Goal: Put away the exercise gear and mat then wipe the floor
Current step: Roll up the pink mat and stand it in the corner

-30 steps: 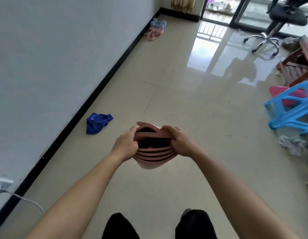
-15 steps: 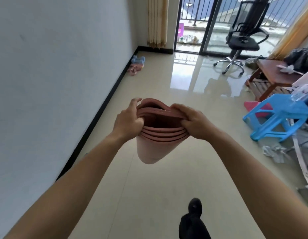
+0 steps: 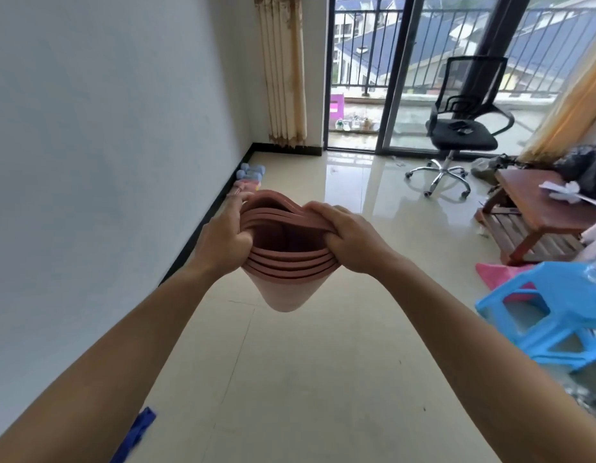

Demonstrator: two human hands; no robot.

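Observation:
A pink exercise mat (image 3: 286, 265), loosely rolled into several layers, hangs end-on in front of me above the floor. My left hand (image 3: 224, 237) grips its left rim and my right hand (image 3: 348, 240) grips its right rim, both squeezing the roll. Blue dumbbells (image 3: 251, 170) and some pink gear (image 3: 244, 187) lie against the left wall's base farther ahead. A blue cloth (image 3: 136, 432) shows at the lower left beside my forearm.
A white wall runs along the left. A black office chair (image 3: 460, 135) stands by the balcony door. A wooden low table (image 3: 537, 212), a blue plastic stool (image 3: 557, 315) and a pink object (image 3: 500, 274) crowd the right side. Glossy tiled floor (image 3: 306, 379) lies ahead.
My view has lifted from the floor toward the balcony end of the room. The mat has risen with both hands still holding it. The blue cloth has slid to the lower left.

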